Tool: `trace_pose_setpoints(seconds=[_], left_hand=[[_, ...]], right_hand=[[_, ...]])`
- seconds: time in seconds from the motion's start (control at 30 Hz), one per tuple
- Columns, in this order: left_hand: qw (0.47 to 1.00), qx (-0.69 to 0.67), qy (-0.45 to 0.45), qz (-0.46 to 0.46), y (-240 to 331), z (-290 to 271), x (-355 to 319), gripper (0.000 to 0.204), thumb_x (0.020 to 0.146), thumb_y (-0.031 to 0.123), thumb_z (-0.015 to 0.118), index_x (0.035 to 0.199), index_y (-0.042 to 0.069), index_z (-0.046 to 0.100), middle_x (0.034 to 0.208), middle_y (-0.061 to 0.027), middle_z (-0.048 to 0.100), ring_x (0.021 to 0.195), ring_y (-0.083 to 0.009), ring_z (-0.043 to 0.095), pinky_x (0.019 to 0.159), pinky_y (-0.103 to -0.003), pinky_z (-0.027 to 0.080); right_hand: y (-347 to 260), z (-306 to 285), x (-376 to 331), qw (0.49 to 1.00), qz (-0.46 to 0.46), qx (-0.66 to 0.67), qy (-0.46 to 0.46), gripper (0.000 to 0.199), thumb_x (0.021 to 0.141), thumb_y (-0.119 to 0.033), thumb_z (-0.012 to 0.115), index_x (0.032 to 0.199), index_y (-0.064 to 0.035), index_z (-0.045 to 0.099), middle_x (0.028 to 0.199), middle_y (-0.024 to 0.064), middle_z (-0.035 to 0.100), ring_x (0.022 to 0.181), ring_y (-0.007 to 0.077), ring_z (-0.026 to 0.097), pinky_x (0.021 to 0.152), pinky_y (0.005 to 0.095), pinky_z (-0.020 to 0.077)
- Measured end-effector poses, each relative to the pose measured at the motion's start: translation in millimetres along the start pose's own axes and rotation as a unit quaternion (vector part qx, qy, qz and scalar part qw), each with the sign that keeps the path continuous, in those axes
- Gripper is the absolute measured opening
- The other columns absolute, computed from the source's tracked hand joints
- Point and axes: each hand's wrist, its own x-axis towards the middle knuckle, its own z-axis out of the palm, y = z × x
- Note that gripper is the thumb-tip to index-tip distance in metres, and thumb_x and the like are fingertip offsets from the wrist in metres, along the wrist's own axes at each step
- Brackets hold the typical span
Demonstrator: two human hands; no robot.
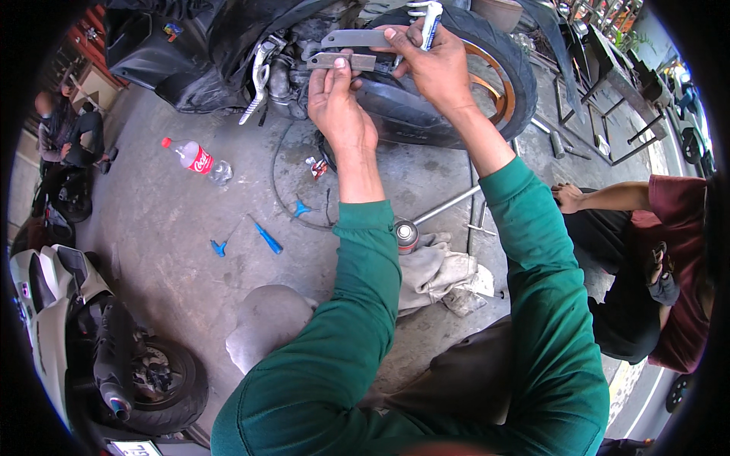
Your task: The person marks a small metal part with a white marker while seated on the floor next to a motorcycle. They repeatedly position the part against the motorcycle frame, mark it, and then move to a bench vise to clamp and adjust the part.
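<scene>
My left hand (341, 106) pinches a flat brownish-grey metal plate (325, 61) between thumb and fingers. Just above it, a lighter grey flat metal plate (351, 38) lies nearly parallel, its right end under the thumb of my right hand (439, 72). A white marker-like tube with blue print (431, 24) also sticks up from my closed right hand. Both hands are raised in front of a motorcycle wheel (498, 83) with an orange rim. Whether the two plates touch is hard to tell.
On the concrete floor lie a plastic bottle (199, 161), a blue-handled screwdriver (268, 239), blue T-handle tools (220, 248), a round can (406, 234) and a rag (437, 270). A parked scooter (114, 342) is at left. A person in maroon (677, 266) sits close at right.
</scene>
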Motion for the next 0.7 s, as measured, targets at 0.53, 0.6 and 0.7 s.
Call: trace_pose_setpoints(seconds=[0.53,0.6,0.7], left_hand=[[0.978,-0.017,0.144,-0.149,-7,-43,89,0.018,0.104,0.02,0.053,0.105,0.007,0.066,0.092,0.0005,0.063,0.072,-0.011,0.052,0.07,-0.031,0.044],[0.979,-0.021,0.143,-0.145,-6,-44,91,0.015,0.103,0.019,0.055,0.104,0.008,0.064,0.092,-0.0004,0.063,0.074,-0.0119,0.053,0.073,-0.032,0.045],[0.98,-0.002,0.145,-0.136,0,-51,93,0.012,0.103,0.018,0.057,0.104,0.008,0.064,0.091,-0.0001,0.062,0.074,-0.0121,0.055,0.071,-0.032,0.045]], right_hand=[[50,64,32,0.997,0.062,-0.027,0.033,0.02,0.098,-0.006,0.069,0.089,-0.0021,0.051,0.11,0.018,0.075,0.093,0.0259,0.078,0.054,0.0259,0.0607],[53,79,29,0.997,0.057,-0.003,0.048,0.021,0.095,-0.005,0.071,0.087,-0.0022,0.052,0.105,0.0154,0.076,0.093,0.024,0.078,0.053,0.0266,0.0611],[54,89,24,0.998,0.032,-0.036,0.046,0.024,0.095,-0.005,0.071,0.085,-0.0033,0.05,0.106,0.0163,0.076,0.092,0.0245,0.078,0.052,0.0269,0.0605]])
